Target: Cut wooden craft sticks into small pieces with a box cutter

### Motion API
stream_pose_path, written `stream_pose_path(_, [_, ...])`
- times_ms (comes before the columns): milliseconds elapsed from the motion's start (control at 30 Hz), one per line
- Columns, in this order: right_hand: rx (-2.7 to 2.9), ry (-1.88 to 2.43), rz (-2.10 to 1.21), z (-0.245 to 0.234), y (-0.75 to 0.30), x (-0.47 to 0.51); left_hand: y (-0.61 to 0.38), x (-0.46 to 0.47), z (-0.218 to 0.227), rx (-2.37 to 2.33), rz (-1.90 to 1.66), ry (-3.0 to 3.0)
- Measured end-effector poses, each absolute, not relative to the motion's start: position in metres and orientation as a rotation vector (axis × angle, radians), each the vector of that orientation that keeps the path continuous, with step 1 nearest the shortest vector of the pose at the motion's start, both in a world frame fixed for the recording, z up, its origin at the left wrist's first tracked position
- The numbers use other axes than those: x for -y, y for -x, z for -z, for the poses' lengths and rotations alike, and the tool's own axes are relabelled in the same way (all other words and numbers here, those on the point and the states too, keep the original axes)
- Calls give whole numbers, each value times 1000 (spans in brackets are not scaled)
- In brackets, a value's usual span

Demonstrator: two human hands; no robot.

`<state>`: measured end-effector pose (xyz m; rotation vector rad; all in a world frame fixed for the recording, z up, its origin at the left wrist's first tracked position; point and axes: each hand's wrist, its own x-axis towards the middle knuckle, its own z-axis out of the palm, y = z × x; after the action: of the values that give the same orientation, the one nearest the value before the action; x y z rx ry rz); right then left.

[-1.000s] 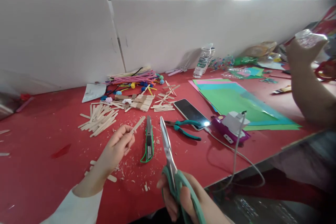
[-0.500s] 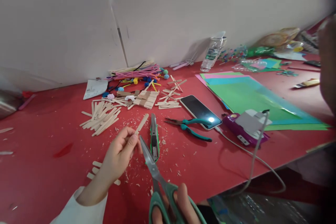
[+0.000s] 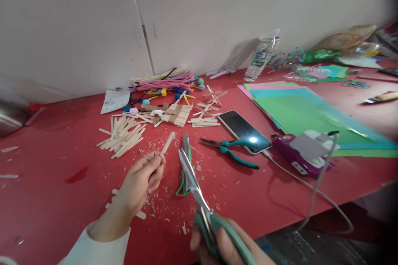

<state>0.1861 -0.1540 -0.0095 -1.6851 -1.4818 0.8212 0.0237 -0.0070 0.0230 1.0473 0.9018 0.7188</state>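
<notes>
Between thumb and fingers, my left hand (image 3: 144, 180) pinches a wooden craft stick (image 3: 168, 143), its free end pointing up and away. My right hand (image 3: 230, 242) grips green-handled scissors (image 3: 194, 184), the blades slightly parted and apart from the stick. Under the blades lies a green utility knife (image 3: 186, 161) on the red table. Wood shavings are scattered around it. Several short stick pieces (image 3: 141, 215) lie beside and partly beneath my left forearm.
A heap of craft sticks (image 3: 124, 134) lies at left, with pipe cleaners (image 3: 168, 80) behind. Pliers (image 3: 231, 151) touch a phone (image 3: 244, 130). A purple power strip (image 3: 298, 159) with a cable, coloured sheets (image 3: 307, 112) and a plastic bottle (image 3: 261, 58) are at right.
The scissors have moved right, away from the stick, and their blades now show a narrow gap. My left hand still holds the stick. The view has shifted slightly.
</notes>
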Motion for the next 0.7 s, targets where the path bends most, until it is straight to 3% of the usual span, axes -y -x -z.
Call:
stream_pose_path(233, [1877,2151,-44,-5,-221,134,-18,3,-27,-855,-605,-1008])
stream_pose_path(367, [1825,2325,302,-11,-227,116,-14,4,-28,-915,-583,-1197])
stream_pose_path(533, [1794,2075,392,-17,-217,103,-8,5,-26,-1126,-656,-1580])
stream_pose_path(700, [2130,1900,39,-17,-182,89,-7,-1,-21,-1202,-694,-1912])
